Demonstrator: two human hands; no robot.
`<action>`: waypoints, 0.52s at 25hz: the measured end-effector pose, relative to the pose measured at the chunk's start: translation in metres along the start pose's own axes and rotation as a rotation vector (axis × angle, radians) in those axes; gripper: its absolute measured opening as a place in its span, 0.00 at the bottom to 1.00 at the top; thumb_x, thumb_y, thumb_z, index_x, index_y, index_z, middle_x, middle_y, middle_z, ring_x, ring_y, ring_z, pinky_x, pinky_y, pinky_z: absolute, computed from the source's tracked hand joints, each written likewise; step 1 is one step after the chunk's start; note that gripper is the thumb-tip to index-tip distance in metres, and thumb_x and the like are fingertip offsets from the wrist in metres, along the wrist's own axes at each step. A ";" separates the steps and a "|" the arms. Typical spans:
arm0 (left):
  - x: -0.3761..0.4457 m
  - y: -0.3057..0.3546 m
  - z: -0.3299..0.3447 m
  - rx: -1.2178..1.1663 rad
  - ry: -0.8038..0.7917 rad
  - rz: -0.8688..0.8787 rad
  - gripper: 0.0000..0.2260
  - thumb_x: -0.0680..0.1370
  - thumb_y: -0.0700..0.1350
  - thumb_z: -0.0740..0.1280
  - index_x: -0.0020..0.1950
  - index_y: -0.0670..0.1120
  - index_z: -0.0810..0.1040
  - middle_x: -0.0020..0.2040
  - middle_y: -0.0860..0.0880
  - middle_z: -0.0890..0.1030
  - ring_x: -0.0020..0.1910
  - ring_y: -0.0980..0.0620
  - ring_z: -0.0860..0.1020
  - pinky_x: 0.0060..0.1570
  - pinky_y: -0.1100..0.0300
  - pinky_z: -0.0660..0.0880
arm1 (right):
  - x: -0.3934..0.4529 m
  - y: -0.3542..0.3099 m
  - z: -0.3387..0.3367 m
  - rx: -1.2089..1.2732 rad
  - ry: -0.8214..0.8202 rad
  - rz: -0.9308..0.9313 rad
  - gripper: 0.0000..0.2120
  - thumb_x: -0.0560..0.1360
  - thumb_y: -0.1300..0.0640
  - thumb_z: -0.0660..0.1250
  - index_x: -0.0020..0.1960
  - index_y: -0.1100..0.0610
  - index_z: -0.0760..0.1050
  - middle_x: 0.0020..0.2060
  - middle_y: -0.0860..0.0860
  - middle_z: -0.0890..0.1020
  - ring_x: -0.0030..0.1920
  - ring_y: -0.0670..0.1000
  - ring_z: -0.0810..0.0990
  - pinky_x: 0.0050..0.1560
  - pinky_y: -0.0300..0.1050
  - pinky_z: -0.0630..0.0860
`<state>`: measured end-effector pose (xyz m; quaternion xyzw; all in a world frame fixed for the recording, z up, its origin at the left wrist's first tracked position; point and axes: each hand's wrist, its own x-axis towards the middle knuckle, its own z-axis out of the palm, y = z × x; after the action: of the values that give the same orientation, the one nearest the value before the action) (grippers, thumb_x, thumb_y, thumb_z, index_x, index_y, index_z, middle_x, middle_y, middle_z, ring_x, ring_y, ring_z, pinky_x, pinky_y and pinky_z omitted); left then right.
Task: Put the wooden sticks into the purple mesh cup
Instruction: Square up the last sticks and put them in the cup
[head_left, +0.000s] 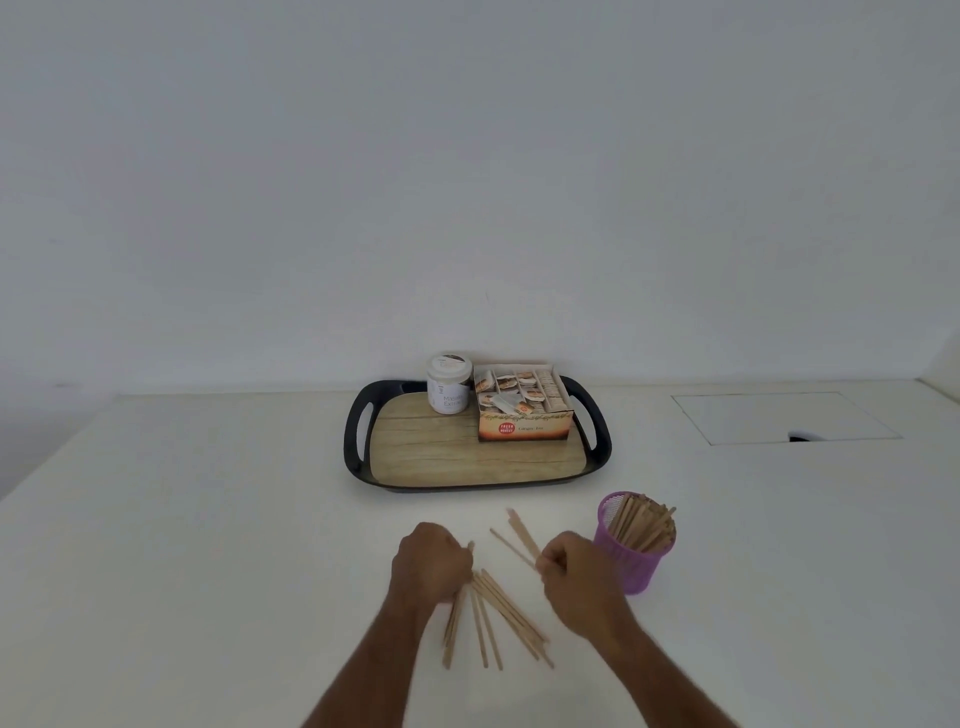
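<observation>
Your purple mesh cup (635, 545) stands on the white counter (208, 519), already crowded with wooden sticks that lean toward its right rim. Just left of the cup, your right hand (571, 566) has its fingers curled tight on a few sticks (519, 535) that poke up and away from the cup. Further left of the cup, your left hand (431, 564) is closed around a bundle, its ends showing above and below the fist. The loose sticks (506, 616) lie fanned on the counter below and left of the cup, between your hands. Beyond the cup sits a black-rimmed tray (358, 441) carrying a white jar (448, 387) and a tea box (524, 415).
</observation>
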<state>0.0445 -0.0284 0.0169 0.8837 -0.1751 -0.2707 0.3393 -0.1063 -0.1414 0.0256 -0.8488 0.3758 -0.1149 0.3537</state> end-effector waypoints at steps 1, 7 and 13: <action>-0.002 0.009 0.000 -0.056 0.008 0.019 0.03 0.70 0.38 0.74 0.39 0.42 0.80 0.36 0.47 0.85 0.35 0.49 0.85 0.44 0.51 0.84 | 0.001 -0.001 -0.008 0.067 0.064 -0.007 0.08 0.75 0.64 0.65 0.41 0.52 0.74 0.35 0.46 0.79 0.35 0.43 0.78 0.34 0.39 0.77; -0.022 0.071 0.011 -0.409 0.017 0.206 0.07 0.70 0.35 0.76 0.40 0.45 0.81 0.40 0.48 0.85 0.39 0.51 0.85 0.42 0.53 0.84 | 0.007 -0.003 -0.069 0.142 0.421 -0.080 0.03 0.73 0.61 0.70 0.45 0.55 0.79 0.34 0.43 0.82 0.36 0.42 0.80 0.42 0.41 0.77; -0.031 0.122 0.039 -0.562 0.027 0.391 0.08 0.71 0.36 0.76 0.46 0.46 0.82 0.40 0.49 0.86 0.40 0.52 0.85 0.45 0.52 0.84 | 0.018 0.013 -0.112 0.149 0.540 -0.022 0.02 0.73 0.59 0.71 0.45 0.56 0.78 0.35 0.45 0.82 0.37 0.44 0.81 0.41 0.43 0.77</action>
<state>-0.0184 -0.1191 0.0889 0.7088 -0.2553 -0.2267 0.6173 -0.1524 -0.2178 0.0962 -0.7632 0.4377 -0.3682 0.3007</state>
